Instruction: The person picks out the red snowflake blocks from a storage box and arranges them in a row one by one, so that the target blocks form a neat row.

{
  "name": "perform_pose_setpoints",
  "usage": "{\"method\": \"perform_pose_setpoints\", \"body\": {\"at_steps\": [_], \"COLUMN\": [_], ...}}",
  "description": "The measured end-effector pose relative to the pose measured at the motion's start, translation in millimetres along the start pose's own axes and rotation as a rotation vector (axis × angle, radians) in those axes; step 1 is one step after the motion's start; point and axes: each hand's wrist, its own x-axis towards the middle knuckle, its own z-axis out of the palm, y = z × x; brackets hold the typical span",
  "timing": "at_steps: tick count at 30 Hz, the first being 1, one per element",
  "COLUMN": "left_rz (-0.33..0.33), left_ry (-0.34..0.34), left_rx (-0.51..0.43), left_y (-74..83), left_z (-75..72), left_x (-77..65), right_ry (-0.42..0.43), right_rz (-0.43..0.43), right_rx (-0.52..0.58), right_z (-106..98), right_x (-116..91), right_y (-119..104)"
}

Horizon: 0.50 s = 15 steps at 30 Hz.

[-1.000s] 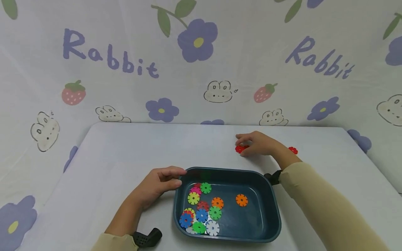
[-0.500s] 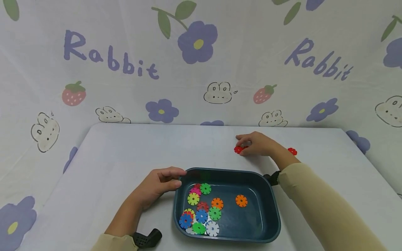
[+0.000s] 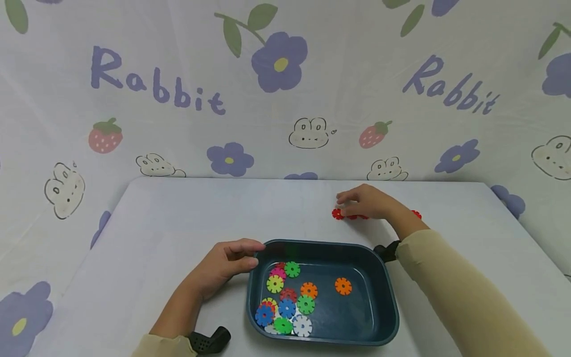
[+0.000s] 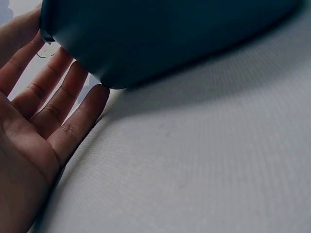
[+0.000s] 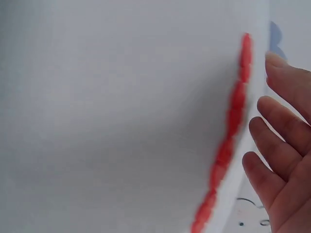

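On the far part of the table lies a row of red notched discs [image 3: 337, 214], partly hidden by my right hand [image 3: 368, 202]. In the right wrist view the red row [image 5: 236, 109] runs beside that hand, whose loosely bent fingers [image 5: 274, 141] are apart from it. My left hand [image 3: 225, 263] touches the upper left corner of a dark blue-green tray [image 3: 357, 334] with fairly straight fingers. In the left wrist view the fingers [image 4: 60, 97] reach along the outside of the tray wall. Several coloured notched discs [image 3: 287, 307] lie inside the tray, mostly at its left.
A lone orange disc [image 3: 343, 286] lies towards the tray's right side. The red row's right end [image 3: 417, 214] shows beyond my right forearm. A printed cloth [image 3: 250, 99] hangs behind the white table [image 3: 200, 208].
My right hand has lifted slightly off the red discs, and more of the row shows beneath it. My left hand and the tray stay in place.
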Motion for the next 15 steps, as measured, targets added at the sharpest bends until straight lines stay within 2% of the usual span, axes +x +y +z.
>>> {"method": "perform_pose_setpoints", "body": {"at_steps": [8, 15], "left_rz": [0.004, 0.008], "left_ry": [0.001, 0.006], "left_rx": [0.000, 0.008], "left_y": [-1.7, -0.3], "left_z": [2.5, 2.5], "left_x": [-1.0, -1.1], "right_ry": [0.093, 0.194], "right_rz": [0.032, -0.075], "right_rx": [0.120, 0.188], "right_z": [-40, -68], "right_x": [-22, -40], "right_y": [-10, -42]}}
